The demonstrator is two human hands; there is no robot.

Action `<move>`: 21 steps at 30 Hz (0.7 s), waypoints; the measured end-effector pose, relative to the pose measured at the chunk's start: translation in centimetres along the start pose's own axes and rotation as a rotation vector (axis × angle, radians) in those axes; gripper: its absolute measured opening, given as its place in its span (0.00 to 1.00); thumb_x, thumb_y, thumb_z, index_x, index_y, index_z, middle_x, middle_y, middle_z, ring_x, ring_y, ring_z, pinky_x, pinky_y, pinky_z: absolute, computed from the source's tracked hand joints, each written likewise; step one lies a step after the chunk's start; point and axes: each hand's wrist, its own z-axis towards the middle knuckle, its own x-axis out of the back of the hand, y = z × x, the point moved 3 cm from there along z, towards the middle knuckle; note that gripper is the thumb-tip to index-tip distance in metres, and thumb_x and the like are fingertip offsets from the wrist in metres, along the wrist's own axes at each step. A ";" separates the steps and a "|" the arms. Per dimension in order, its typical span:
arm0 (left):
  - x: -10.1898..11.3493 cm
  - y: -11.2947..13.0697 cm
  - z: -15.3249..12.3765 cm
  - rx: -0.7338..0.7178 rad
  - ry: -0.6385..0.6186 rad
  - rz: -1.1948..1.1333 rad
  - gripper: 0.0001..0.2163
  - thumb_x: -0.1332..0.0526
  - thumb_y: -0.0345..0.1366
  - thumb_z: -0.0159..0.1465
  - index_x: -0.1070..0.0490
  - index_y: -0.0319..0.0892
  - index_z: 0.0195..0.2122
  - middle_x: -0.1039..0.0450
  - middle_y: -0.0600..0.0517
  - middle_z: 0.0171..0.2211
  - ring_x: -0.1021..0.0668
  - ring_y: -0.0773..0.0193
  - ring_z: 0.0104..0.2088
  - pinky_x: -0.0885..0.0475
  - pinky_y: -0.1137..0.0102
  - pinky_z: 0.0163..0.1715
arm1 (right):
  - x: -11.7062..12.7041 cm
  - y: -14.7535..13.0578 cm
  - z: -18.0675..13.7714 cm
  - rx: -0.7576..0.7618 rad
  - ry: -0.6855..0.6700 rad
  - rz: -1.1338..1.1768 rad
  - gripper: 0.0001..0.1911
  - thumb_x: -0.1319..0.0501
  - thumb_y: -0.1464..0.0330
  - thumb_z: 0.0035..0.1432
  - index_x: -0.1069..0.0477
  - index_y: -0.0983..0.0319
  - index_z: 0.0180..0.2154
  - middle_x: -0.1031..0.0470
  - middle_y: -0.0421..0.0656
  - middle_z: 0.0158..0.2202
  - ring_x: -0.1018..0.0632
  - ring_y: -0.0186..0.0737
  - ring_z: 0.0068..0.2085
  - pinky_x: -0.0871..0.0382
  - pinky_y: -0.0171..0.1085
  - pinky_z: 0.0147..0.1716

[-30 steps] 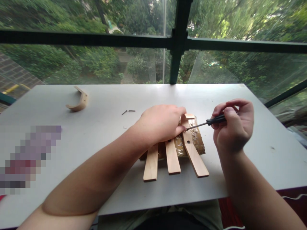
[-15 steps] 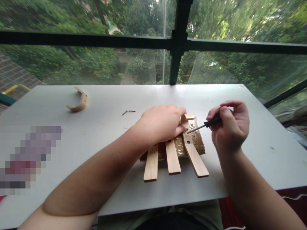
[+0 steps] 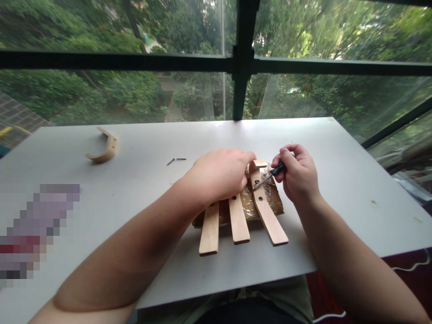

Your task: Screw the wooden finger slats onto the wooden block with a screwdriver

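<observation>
Over a wooden hook [image 3: 270,220], the right grip [image 3: 299,173] encloses a screwdriver [image 3: 278,169].

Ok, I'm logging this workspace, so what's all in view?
Table: 1, white, central
Brown block: 1, brown, on table
Wooden hooks: 3, pale, on the brown block
Loose hook: 1, pale, table's far left
Screws: 2, grey, mid-table
Screwdriver: 1, black handle, tip at rightmost hook
Pixelated item: 1, purple and red, table's left; unidentifiable
Window frame: 1, dark green, beyond table
Trees: uncountable, green, outside
Cable: count unclear, white, lower right
Floor: 1, red, lower right
Clothing: count unclear, dark, bottom
Left hand: 1, bare, over hooks
Right hand: 1, bare, holding screwdriver
</observation>
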 end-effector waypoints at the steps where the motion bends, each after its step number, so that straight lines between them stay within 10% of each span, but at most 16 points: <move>1: 0.0 0.0 0.0 -0.002 0.001 0.003 0.13 0.46 0.36 0.64 0.28 0.54 0.47 0.21 0.56 0.44 0.20 0.55 0.41 0.36 0.65 0.29 | -0.1 0.1 0.0 -0.030 -0.011 -0.012 0.10 0.35 0.62 0.63 0.35 0.58 0.38 0.24 0.35 0.24 0.34 0.27 0.14 0.42 0.28 0.12; 15: 0.1 0.1 0.0 -0.006 -0.019 -0.029 0.13 0.46 0.38 0.63 0.27 0.51 0.46 0.21 0.53 0.43 0.21 0.55 0.40 0.34 0.64 0.32 | -0.2 0.4 0.2 -0.052 0.016 -0.106 0.11 0.33 0.63 0.60 0.34 0.59 0.34 0.23 0.36 0.25 0.29 0.29 0.15 0.38 0.28 0.12; 21: 0.2 0.2 -0.2 -0.072 -0.018 -0.050 0.26 0.37 0.61 0.57 0.28 0.52 0.51 0.22 0.53 0.43 0.21 0.53 0.41 0.33 0.63 0.33 | -0.1 0.4 0.0 0.047 0.001 -0.343 0.15 0.35 0.58 0.63 0.35 0.59 0.30 0.26 0.37 0.24 0.31 0.30 0.19 0.37 0.31 0.18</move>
